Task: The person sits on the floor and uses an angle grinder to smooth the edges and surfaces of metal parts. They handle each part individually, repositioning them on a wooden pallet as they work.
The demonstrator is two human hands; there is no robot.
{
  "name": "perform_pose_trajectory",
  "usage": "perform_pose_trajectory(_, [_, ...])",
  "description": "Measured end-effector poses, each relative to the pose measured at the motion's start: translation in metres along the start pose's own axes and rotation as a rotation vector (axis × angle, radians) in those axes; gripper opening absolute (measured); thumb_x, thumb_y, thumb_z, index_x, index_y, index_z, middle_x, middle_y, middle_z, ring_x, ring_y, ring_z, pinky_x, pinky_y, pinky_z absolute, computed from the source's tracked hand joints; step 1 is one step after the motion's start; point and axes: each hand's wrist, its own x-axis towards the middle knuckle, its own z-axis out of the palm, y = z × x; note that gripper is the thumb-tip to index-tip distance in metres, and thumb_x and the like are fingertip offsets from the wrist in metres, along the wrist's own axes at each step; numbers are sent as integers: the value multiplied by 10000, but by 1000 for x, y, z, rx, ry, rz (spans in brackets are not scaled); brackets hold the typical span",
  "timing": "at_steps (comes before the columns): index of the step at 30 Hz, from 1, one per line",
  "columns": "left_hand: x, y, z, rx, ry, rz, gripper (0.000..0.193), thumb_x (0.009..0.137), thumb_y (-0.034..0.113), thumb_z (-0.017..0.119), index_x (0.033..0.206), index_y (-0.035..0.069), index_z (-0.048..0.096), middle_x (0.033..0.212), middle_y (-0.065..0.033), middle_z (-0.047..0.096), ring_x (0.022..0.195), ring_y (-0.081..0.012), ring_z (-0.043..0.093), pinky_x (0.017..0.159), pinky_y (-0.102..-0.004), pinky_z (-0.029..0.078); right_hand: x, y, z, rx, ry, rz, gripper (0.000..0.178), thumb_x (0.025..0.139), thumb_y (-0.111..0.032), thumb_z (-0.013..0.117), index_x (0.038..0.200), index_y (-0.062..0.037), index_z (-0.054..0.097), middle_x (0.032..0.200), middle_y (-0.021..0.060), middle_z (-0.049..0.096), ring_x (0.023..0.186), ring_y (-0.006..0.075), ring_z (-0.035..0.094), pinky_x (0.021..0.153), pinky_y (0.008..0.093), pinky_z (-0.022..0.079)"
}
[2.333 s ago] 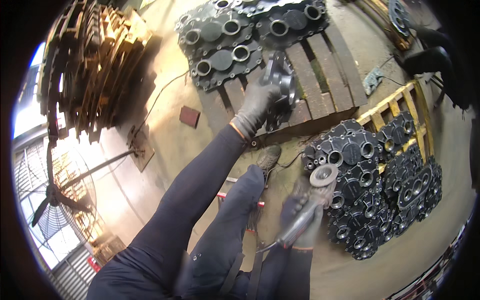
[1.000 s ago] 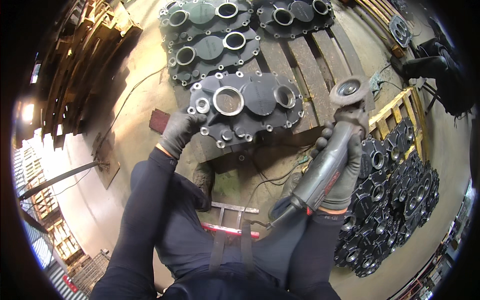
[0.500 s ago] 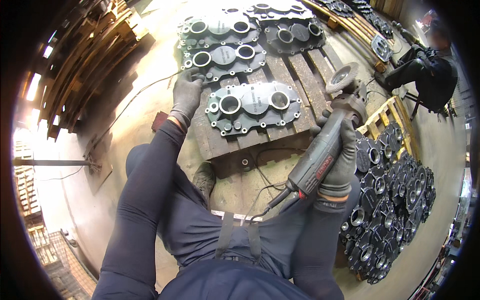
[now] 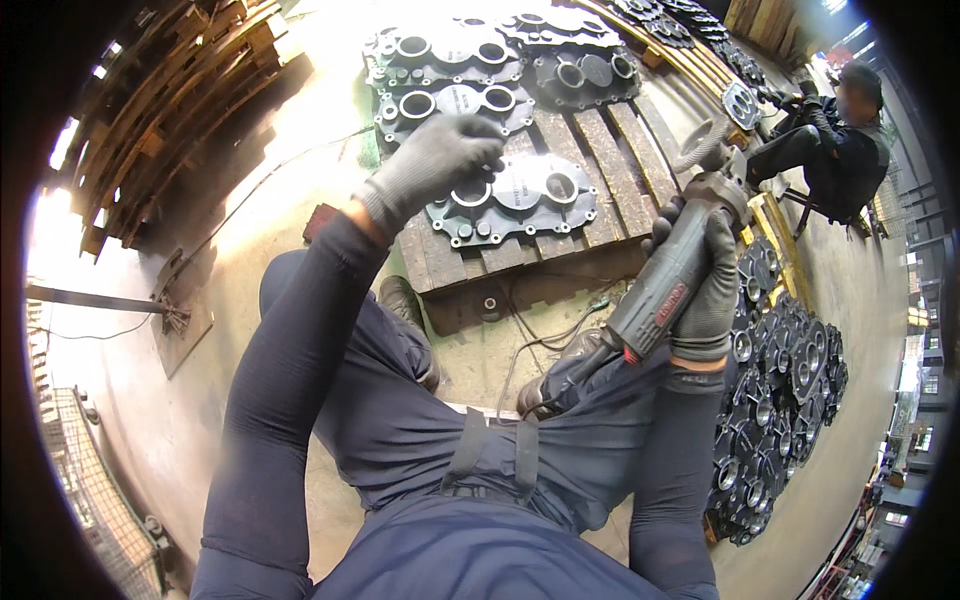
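Observation:
My right hand (image 4: pixel 712 285), in a grey glove, grips an angle grinder (image 4: pixel 655 300) by its dark body. The grinder's round disc (image 4: pixel 704 145) points up and away, to the right of the nearest casting. My left hand (image 4: pixel 435 165), gloved too, hovers over the left part of that casting with its fingers curled in. Whatever those fingers may hold is hidden. The nearest casting (image 4: pixel 520 195), a grey metal cover with two large round holes and bolt lugs around its rim, lies flat on a wooden pallet (image 4: pixel 615 225). My left hand covers part of it.
More castings (image 4: pixel 460 100) lie farther back on the pallet. Stacked dark castings (image 4: pixel 770 410) stand at my right. A power cord (image 4: pixel 520 350) runs between my feet. Wooden pallets (image 4: pixel 170 110) are piled at the far left. Another person (image 4: pixel 835 150) sits at the far right.
My left hand has moved right, from beside the rear casting to above the nearest one. The grinder and my right hand have shifted slightly right, as has my view. The seated person's arms have moved.

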Motion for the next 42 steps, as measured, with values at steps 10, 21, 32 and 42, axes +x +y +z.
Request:
perform_pose_trajectory(10, [97, -5, -4, 477, 21, 124, 374, 976, 218, 594, 1183, -78, 691, 935, -123, 763, 836, -170, 748, 797, -301, 597, 91, 19, -30, -340, 21, 278, 550, 965, -420, 702, 1262, 28, 587, 1075, 150, 708, 914, 228, 746, 755, 307, 620])
perform_pose_trajectory(21, [55, -58, 124, 157, -485, -190, 972, 876, 746, 653, 1354, -96, 562, 1208, -271, 689, 1127, -309, 696, 1008, -386, 535, 143, 70, -44, -242, 72, 411, 675, 901, -449, 767, 1293, 53, 544, 1058, 152, 706, 890, 226, 730, 767, 342, 627])
perform_pose_trajectory(32, [50, -79, 172, -257, -296, -452, 861, 844, 430, 786, 1370, -119, 382, 1169, -216, 647, 1024, -239, 681, 883, -352, 560, 151, 108, -28, -202, 20, 624, 574, 933, -440, 725, 1285, -16, 564, 1005, 111, 705, 848, 206, 736, 728, 318, 624])
perform_pose_trajectory(42, [63, -74, 182, -183, -361, -518, 864, 846, 459, 771, 1298, -171, 391, 1106, -285, 656, 892, -270, 721, 754, -358, 584, 173, 115, -56, -204, -5, 638, 688, 928, -615, 694, 1244, -15, 577, 933, 149, 711, 793, 265, 756, 710, 361, 647])
